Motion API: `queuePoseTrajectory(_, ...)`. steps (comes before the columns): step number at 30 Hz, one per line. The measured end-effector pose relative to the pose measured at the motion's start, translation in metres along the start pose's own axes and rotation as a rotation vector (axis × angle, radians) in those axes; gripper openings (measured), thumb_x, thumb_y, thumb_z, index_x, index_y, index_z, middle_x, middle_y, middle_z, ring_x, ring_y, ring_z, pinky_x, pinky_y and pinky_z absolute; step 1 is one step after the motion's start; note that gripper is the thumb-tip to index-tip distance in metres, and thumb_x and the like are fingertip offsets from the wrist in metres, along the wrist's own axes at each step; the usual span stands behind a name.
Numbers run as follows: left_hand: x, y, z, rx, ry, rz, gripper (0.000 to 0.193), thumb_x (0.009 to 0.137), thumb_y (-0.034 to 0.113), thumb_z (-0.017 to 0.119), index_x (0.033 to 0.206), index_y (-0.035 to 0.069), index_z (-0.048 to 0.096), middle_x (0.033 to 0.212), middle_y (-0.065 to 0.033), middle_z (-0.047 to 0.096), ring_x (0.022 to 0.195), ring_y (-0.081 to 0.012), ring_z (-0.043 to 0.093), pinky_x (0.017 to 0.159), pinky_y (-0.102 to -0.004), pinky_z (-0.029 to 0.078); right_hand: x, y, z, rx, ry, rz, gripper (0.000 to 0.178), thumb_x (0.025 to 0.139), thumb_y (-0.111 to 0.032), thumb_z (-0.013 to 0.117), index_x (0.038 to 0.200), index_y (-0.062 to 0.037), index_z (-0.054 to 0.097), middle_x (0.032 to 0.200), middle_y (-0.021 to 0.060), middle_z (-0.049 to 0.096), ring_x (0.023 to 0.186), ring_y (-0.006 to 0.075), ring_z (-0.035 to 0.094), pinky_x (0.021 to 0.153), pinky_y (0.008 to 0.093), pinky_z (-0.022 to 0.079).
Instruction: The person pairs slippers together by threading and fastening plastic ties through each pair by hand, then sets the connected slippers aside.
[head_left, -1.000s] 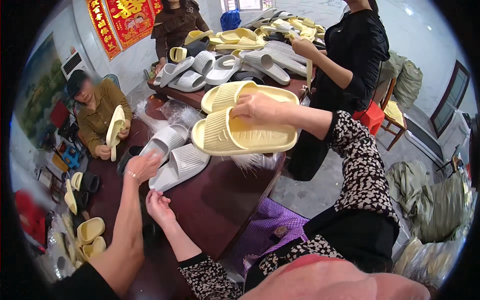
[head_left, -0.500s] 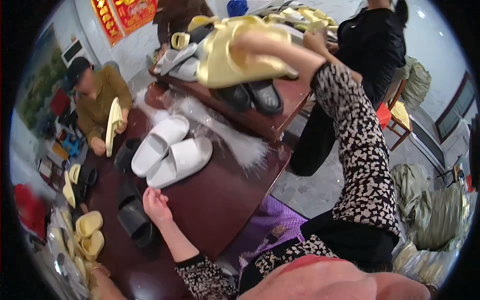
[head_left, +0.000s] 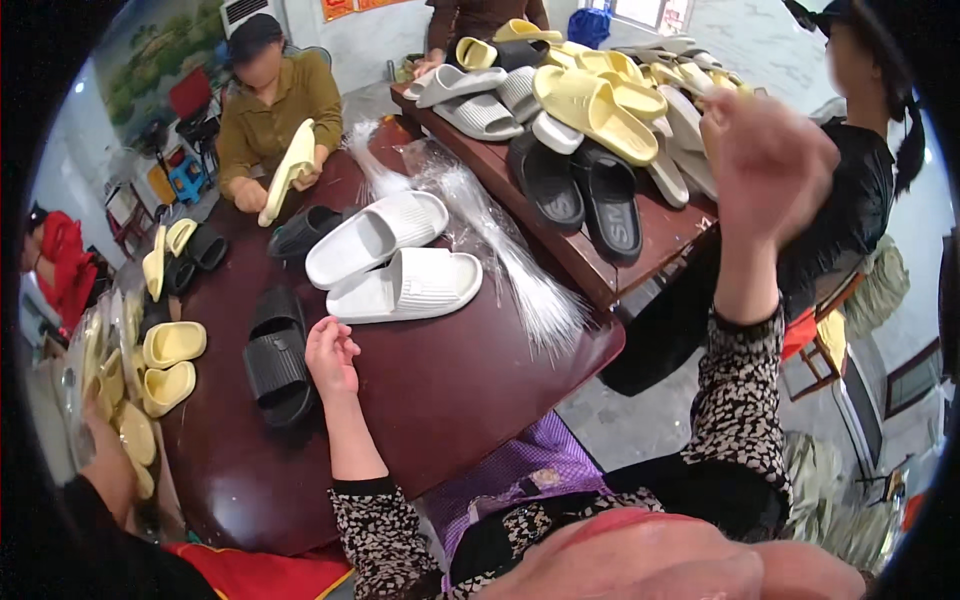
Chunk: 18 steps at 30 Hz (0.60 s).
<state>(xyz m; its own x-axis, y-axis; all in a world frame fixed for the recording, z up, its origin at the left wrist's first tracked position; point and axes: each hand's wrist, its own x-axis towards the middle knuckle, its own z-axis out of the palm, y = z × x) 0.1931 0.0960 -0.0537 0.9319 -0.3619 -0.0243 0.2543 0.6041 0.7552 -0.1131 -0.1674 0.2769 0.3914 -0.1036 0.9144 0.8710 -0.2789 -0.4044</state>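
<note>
Close to the near edge of a pair of white slippers [head_left: 405,285], my left hand [head_left: 332,358] hovers over the table with loosely curled fingers slightly apart and nothing in them. A dark grey slipper pair [head_left: 278,365] lies just left of it. My right hand [head_left: 765,165] is raised at the right, smeared by motion, and its fingers are partly hidden; no slipper shows in it. Left of that hand, a large yellow slipper [head_left: 600,110] rests on top of the slipper pile. Two black slippers [head_left: 612,205] lie in front of the pile on the far table.
White plastic strands [head_left: 520,270] lie on the dark red table [head_left: 450,385]. Small yellow slippers [head_left: 170,388] and bagged ones stand at the left. Across the table a person [head_left: 280,120] holds a pale yellow slipper [head_left: 290,175]. Another person in black [head_left: 850,200] is at the right.
The yellow slipper that my right hand held now lies on the pile, let go. My right hand has drawn back to the right. The view has shifted; my left hand stays by the white slippers.
</note>
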Motion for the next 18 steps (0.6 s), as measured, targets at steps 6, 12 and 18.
queuePoseTrajectory(6,0.003,-0.004,0.003,0.011,-0.033,-0.006,0.010,0.086,0.007,0.054,0.095,0.003,0.056,0.072,-0.0073,0.060,0.048,-0.0116,0.051,0.042,-0.0243,0.044,-0.030,-0.060,0.059,0.273,-0.398,-0.598,0.029,0.080,-0.049,0.061,0.083,-0.0214,0.070,0.060,-0.0062,0.051,0.066,0.0185,0.051,0.091,0.0477,0.032)
queuePoseTrajectory(12,0.002,-0.006,0.004,0.022,-0.036,-0.019,0.011,0.086,0.008,0.054,0.096,0.003,0.056,0.072,-0.0073,0.060,0.048,-0.0119,0.050,0.043,-0.0250,0.044,-0.041,-0.071,0.072,0.298,-0.379,-0.601,0.026,0.080,-0.043,0.060,0.082,-0.0191,0.069,0.060,-0.0041,0.052,0.066,0.0191,0.052,0.089,0.0463,0.034)
queuePoseTrajectory(18,0.002,-0.003,0.013,0.008,-0.047,0.004,0.013,0.086,0.008,0.054,0.097,0.003,0.056,0.072,-0.0074,0.061,0.049,-0.0120,0.051,0.044,-0.0258,0.045,-0.036,-0.075,0.080,0.329,-0.406,-0.606,0.023,0.079,-0.038,0.059,0.080,-0.0167,0.068,0.061,-0.0020,0.053,0.066,0.0198,0.053,0.087,0.0450,0.036)
